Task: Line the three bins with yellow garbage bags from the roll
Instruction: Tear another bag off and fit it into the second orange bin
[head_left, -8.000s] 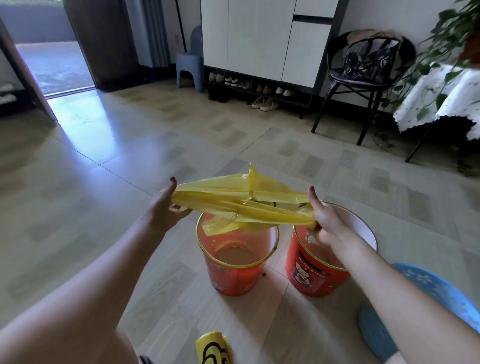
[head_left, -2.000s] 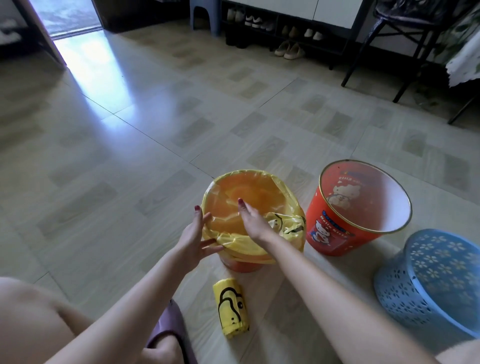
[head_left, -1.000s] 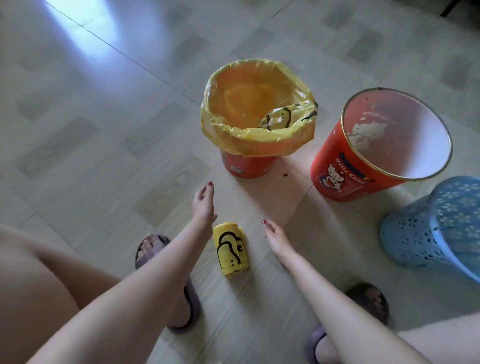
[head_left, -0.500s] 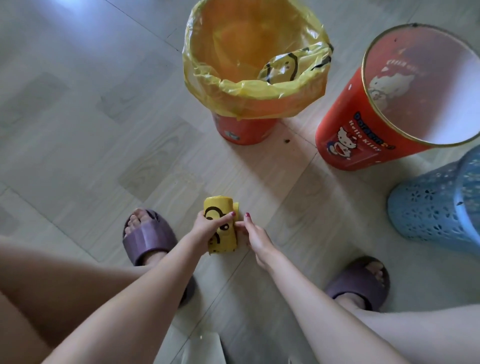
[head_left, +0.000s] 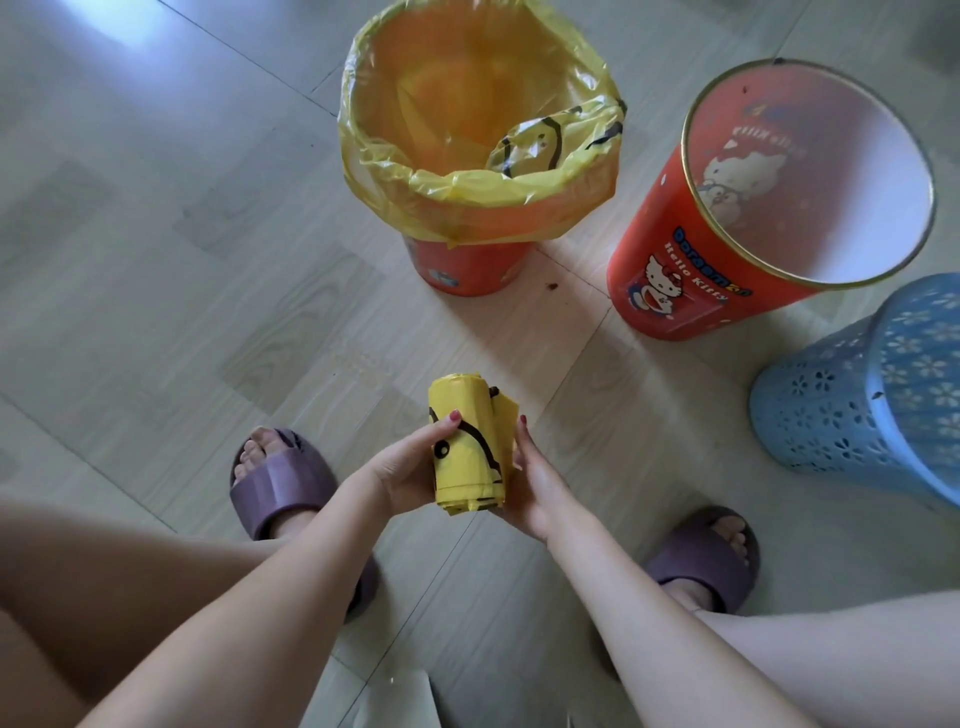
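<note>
Head view shows the left hand (head_left: 402, 470) and right hand (head_left: 530, 480) gripping the roll (head_left: 470, 452); a hasty pull could tear a thin bag crookedly.

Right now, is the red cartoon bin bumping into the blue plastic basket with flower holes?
Cannot tell. In the head view the red cartoon bin overlaps the blue flower-hole basket's rim, so no gap or contact shows plainly.

Both forearms reach forward — left hand (head_left: 402, 467) and right hand (head_left: 535, 486) apparently cupped (facing).
</note>
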